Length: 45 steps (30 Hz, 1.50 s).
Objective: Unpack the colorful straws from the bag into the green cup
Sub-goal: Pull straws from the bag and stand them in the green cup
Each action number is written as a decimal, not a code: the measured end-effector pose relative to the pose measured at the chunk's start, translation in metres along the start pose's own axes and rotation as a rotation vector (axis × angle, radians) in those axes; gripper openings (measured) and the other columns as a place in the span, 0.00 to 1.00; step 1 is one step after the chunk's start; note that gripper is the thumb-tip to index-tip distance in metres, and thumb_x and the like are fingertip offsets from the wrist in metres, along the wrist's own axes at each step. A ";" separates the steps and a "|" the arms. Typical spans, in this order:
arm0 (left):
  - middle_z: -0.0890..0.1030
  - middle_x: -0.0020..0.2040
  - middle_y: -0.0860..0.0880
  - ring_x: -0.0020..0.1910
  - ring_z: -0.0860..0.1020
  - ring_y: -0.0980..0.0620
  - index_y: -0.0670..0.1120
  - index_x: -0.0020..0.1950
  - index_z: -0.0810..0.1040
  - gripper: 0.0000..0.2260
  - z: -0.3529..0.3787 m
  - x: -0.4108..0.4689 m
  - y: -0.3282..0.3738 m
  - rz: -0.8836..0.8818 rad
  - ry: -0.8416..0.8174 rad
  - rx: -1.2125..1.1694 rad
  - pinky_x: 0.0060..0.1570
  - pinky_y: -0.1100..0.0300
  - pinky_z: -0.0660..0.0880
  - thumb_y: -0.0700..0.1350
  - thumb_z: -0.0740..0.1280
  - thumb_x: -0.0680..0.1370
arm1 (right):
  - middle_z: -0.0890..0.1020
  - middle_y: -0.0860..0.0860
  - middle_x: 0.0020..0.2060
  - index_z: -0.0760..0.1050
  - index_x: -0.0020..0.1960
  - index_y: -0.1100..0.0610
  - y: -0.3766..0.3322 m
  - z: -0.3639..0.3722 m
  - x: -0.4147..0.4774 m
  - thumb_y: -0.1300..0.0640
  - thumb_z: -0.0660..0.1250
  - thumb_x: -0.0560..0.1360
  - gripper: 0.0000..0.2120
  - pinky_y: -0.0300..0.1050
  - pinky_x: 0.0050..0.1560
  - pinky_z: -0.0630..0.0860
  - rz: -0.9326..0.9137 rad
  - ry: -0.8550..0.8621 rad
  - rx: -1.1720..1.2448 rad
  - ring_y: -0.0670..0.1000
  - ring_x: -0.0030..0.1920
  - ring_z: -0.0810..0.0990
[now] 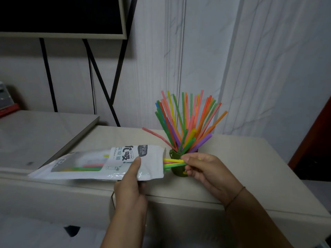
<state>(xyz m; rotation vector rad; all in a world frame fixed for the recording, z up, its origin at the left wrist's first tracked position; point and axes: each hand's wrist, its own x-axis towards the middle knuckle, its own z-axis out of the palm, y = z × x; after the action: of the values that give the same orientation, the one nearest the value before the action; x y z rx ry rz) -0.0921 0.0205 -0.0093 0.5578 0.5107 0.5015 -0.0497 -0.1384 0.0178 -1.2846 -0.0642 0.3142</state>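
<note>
My left hand grips the white straw bag near its open right end, thumb on top, holding it roughly level over the counter. My right hand pinches a few yellow and green straws that stick out of the bag's mouth. Just behind them stands the green cup, partly hidden by my right hand, with several colorful straws fanned out upright in it. More straws show through the bag's clear window.
The cup stands on a beige counter against a pale wall. A grey slab lies at the left. A dark screen on black legs hangs above it. A dark red edge is at the far right.
</note>
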 end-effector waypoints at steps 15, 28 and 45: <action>0.82 0.54 0.49 0.46 0.82 0.55 0.49 0.49 0.75 0.11 -0.003 0.007 0.005 -0.026 0.039 -0.070 0.42 0.60 0.80 0.35 0.70 0.73 | 0.77 0.54 0.29 0.78 0.47 0.66 -0.008 -0.008 0.001 0.69 0.63 0.75 0.06 0.33 0.29 0.75 0.015 0.010 0.109 0.44 0.27 0.76; 0.83 0.52 0.49 0.45 0.81 0.54 0.48 0.48 0.77 0.10 0.003 0.001 -0.006 -0.057 0.025 -0.027 0.38 0.62 0.80 0.35 0.70 0.73 | 0.79 0.53 0.31 0.78 0.50 0.66 0.012 0.020 0.002 0.67 0.63 0.75 0.06 0.35 0.27 0.75 -0.006 -0.030 0.211 0.44 0.26 0.76; 0.82 0.54 0.47 0.44 0.81 0.53 0.48 0.57 0.74 0.15 -0.004 0.011 0.000 -0.047 0.084 -0.070 0.32 0.63 0.81 0.34 0.69 0.74 | 0.78 0.54 0.28 0.77 0.46 0.67 0.000 0.005 0.002 0.66 0.63 0.76 0.05 0.35 0.25 0.74 -0.041 0.045 0.240 0.45 0.24 0.76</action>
<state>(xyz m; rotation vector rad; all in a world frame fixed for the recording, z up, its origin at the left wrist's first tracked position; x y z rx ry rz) -0.0866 0.0283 -0.0157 0.4576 0.5832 0.4976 -0.0492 -0.1333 0.0188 -1.0504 -0.0136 0.2491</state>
